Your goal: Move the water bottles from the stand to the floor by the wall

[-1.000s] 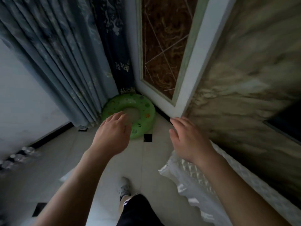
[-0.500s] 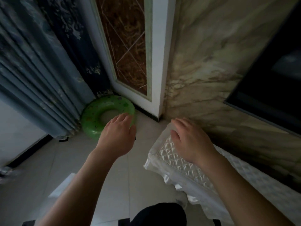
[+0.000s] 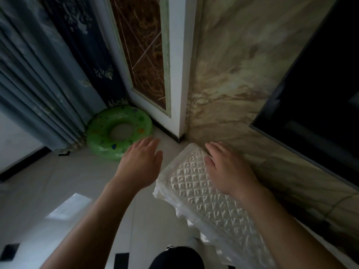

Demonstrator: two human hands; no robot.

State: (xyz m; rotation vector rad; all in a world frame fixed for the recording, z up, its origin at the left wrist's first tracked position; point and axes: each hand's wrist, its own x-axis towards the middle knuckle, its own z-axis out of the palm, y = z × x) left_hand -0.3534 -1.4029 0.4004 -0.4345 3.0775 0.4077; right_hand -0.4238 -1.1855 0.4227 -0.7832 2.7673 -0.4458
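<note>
We are looking down at a stand (image 3: 204,197) draped in a white quilted cover, running along the foot of a marbled beige wall (image 3: 233,74). Our right hand (image 3: 229,169) is hovering over the stand's far end, palm down, fingers released and lightly spread, grasping nothing; we cannot tell whether it is touching the cover. Our left hand (image 3: 138,167) is hanging over the pale tiled floor (image 3: 68,181) just left of the stand, fingers likewise loose and gripping nothing. The water bottles are not showing in this view, so we cannot tell where they are. Beyond the stand's far left corner, a green inflatable swim ring (image 3: 101,136) is lying flat on the floor, its near edge passing under our left fingertips. Blue-grey curtains (image 3: 38,74) are hanging further left of the stand, behind the ring. Straight beyond the stand's far end, a white post (image 3: 176,74) framing a brown veined panel (image 3: 143,45) is closing off the corner. Above the stand's right side, a dark glossy screen (image 3: 320,94) is jutting from the wall. Open floor is stretching left of the stand towards a black baseboard (image 3: 19,166), and our dark-clothed knee (image 3: 176,258) is showing at the stand's near left edge.
</note>
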